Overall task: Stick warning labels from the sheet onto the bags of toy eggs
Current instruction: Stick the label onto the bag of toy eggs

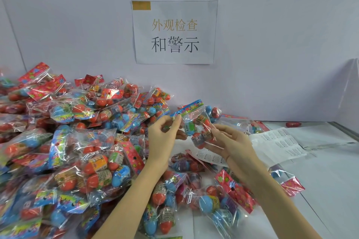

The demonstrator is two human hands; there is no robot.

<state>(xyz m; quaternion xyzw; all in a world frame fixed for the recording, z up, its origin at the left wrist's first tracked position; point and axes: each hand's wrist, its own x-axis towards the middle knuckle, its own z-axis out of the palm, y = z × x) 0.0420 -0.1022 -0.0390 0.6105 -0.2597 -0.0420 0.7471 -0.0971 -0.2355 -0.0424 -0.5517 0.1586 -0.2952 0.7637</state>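
- At frame centre the left hand (165, 132) pinches the blue header of a bag of toy eggs (196, 124).
- The right hand (231, 141) has its fingers curled on the bag's lower edge.
- The label sheet (279, 144) lies on the bench (320, 170), right of centre.
- A pile of bags (68, 141) fills the left.

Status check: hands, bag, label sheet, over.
Left hand pinches blue-header bag; right hand holds its lower end. Label sheet right, untouched. Nothing blocking.

A factory packing station: a printed inspection sign (174, 32) on a plain partition wall (272, 44), bagged toys (68, 141) heaped on the surface (320, 170).
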